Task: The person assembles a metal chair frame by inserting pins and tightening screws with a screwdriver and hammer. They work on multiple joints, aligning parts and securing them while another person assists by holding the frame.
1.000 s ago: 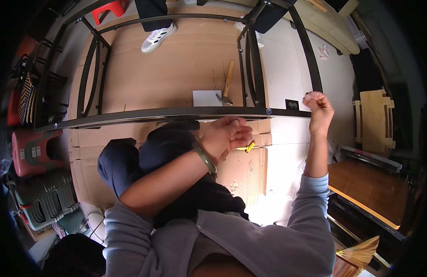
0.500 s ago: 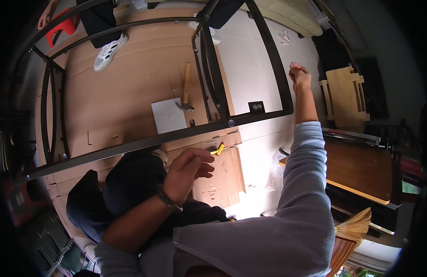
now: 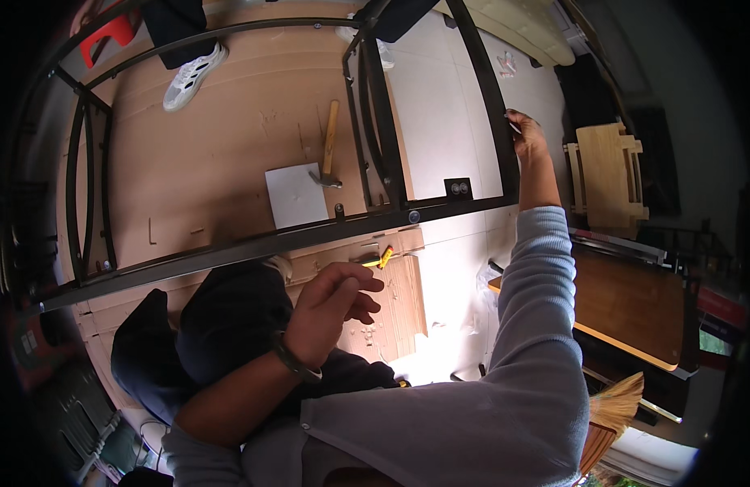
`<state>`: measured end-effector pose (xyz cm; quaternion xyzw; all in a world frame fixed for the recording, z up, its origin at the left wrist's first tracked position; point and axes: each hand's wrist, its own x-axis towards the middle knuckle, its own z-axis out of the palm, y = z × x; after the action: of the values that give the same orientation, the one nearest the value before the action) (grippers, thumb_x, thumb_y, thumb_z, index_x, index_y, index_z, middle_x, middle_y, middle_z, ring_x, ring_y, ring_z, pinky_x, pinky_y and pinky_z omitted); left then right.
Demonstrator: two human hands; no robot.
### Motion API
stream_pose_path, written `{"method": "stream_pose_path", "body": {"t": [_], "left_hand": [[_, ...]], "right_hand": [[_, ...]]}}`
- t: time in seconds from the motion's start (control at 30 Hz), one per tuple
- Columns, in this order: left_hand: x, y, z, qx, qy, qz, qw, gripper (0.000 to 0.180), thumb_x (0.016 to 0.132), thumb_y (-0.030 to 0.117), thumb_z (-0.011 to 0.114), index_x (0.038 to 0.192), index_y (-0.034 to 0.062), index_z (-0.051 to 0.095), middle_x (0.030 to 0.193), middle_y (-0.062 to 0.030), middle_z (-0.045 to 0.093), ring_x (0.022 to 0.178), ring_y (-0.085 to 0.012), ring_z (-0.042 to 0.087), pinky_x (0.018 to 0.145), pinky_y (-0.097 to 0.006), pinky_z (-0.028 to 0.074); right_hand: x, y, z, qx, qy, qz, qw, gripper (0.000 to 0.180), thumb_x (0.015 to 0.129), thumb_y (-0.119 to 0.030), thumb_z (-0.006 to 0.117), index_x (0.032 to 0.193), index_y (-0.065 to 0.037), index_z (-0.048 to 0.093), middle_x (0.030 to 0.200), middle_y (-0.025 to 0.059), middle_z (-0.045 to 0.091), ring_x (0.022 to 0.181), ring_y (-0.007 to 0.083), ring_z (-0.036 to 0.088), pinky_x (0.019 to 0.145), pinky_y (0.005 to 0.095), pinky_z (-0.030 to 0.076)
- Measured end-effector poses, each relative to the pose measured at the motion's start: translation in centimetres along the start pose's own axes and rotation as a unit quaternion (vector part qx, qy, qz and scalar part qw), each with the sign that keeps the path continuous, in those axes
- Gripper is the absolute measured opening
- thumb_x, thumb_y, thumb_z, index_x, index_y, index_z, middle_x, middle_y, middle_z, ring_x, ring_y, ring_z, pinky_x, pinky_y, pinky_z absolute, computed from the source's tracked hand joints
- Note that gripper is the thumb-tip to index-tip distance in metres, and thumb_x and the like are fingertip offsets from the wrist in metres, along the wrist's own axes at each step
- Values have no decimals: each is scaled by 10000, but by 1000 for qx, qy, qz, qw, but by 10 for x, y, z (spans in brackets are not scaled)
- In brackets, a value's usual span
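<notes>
A black metal frame [image 3: 229,264] stretches across the view, with bars and curved side pieces. My right hand [image 3: 528,136] is at the outer edge of its right-hand bar [image 3: 487,97], fingertips drawn together against the metal. Something small and pale shows between those fingers, too small to name. Below the near bar, my left hand [image 3: 330,312] hangs in the air, holding nothing, its fingers loosely bent and apart. Just beyond its fingertips, a yellow-handled tool [image 3: 385,257] lies on cardboard; its kind is unclear.
Inside the frame's outline, a wooden-handled hammer [image 3: 330,146] rests across a white sheet [image 3: 294,199] on the cardboard [image 3: 204,162]. Another person's shoe [image 3: 195,77] is at the far left, near a red stool [image 3: 111,40]. Folded wooden furniture [image 3: 606,174] and a broom [image 3: 618,402] are at right.
My right hand has gone from a fist beside the bar to fingertips touching it. The frame sits slightly higher in view at its far side. My left hand has hardly moved.
</notes>
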<state>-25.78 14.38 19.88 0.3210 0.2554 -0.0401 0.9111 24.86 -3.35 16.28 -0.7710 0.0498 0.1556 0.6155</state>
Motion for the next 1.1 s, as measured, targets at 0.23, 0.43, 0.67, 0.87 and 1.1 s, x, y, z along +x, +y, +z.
{"method": "stream_pose_path", "body": {"t": [0.23, 0.43, 0.67, 0.87, 1.1], "left_hand": [[-1, 2, 2, -10, -5, -1, 1000, 186, 976, 102, 392, 1078, 39, 534, 1051, -115, 627, 795, -139, 622, 676, -273, 505], [-2, 5, 5, 2, -5, -5, 1000, 192, 974, 95, 381, 1072, 29, 533, 1047, -122, 626, 793, -139, 622, 669, -265, 505], [-1, 3, 10, -12, -22, -1, 1000, 200, 974, 87, 367, 1067, 19, 531, 1049, -127, 621, 786, -137, 615, 672, -269, 506], [3, 2, 18, -19, -40, -17, 999, 201, 976, 87, 363, 1061, 3, 524, 1054, -135, 615, 775, -142, 610, 679, -270, 505], [-2, 5, 21, -42, -39, 37, 998, 177, 945, 40, 424, 1082, 3, 529, 1061, -101, 590, 847, -142, 591, 711, -284, 506]], "right_hand": [[2, 2, 2, 18, 37, -9, 999, 167, 725, -23, 687, 889, -28, 651, 862, 68, 644, 795, 204, 609, 738, 301, 496], [-5, -1, 4, -1, 7, -30, 1000, 176, 734, -34, 691, 904, -8, 654, 899, 80, 646, 833, 214, 600, 742, 313, 495], [-14, -8, 4, -20, -52, 74, 996, 244, 786, -104, 694, 986, 23, 635, 957, 124, 655, 853, 258, 621, 789, 334, 506], [4, 0, -15, -21, -123, 133, 983, 276, 807, -183, 714, 993, 4, 630, 965, 141, 651, 838, 276, 651, 777, 368, 521], [-37, 12, 25, -283, 132, -285, 906, 257, 793, -233, 736, 831, 0, 635, 825, 101, 645, 762, 239, 606, 743, 372, 474]]}}
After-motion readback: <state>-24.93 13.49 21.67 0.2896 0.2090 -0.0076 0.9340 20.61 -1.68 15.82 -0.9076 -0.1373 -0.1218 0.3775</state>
